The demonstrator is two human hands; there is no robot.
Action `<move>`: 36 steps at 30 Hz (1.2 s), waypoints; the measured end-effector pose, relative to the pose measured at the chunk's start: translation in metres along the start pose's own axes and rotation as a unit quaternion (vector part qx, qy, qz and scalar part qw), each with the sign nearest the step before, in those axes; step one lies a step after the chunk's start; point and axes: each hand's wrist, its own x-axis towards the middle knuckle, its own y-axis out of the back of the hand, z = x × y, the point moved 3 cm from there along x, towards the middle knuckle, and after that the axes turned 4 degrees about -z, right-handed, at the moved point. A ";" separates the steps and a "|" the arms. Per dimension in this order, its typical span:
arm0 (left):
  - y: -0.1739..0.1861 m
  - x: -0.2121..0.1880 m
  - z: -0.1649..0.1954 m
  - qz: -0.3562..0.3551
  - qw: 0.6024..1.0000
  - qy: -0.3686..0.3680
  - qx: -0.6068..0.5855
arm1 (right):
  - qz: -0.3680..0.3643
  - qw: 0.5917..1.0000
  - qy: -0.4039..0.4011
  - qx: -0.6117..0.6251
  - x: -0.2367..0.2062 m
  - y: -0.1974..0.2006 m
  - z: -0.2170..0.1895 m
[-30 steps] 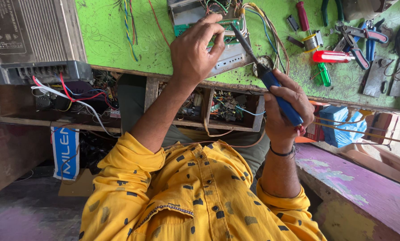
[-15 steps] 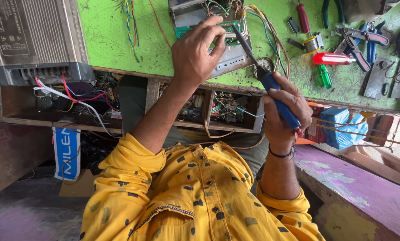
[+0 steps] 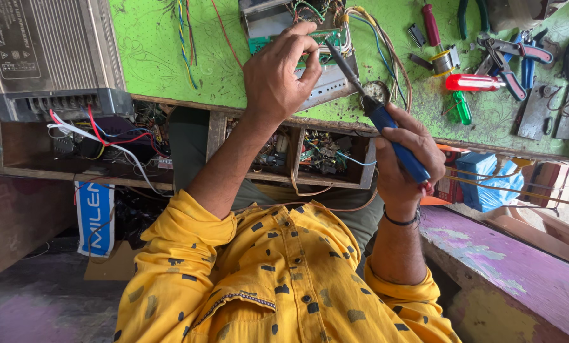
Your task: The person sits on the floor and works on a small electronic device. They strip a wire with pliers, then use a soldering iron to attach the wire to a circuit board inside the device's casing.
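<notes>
My left hand (image 3: pixel 278 76) rests on a green circuit board (image 3: pixel 326 37) that sits in an open grey metal case (image 3: pixel 265 22) on the green tabletop (image 3: pixel 164 63); its fingers pinch the board's edge. My right hand (image 3: pixel 402 155) is closed around the blue handle of a soldering iron (image 3: pixel 395 140). The iron's dark shaft slants up and left, and its tip meets the board just beside my left fingertips. Yellow, blue and orange wires (image 3: pixel 376 38) loop out of the case between the two hands.
A ribbed metal power-supply box (image 3: pixel 49 57) lies at the left edge. Red and green screwdrivers (image 3: pixel 472 82), pliers (image 3: pixel 510 60) and small parts lie at the right. Open compartments (image 3: pixel 316 152) under the tabletop hold boards and wires. A purple bench (image 3: pixel 519 267) stands at the lower right.
Both hands have stayed almost in place, the iron's tip still at the board. The view has shifted only slightly.
</notes>
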 end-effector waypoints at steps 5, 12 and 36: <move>0.017 0.016 0.020 -0.006 0.999 0.011 -0.045 | 0.074 0.996 0.017 0.054 -0.006 0.016 -0.004; 0.142 -0.062 0.033 -0.052 0.990 0.125 0.030 | 0.098 0.993 0.056 0.044 -0.005 0.047 0.004; 0.057 -0.007 0.080 -0.158 0.984 0.062 -0.053 | 0.038 0.996 0.011 -0.085 -0.024 0.081 -0.013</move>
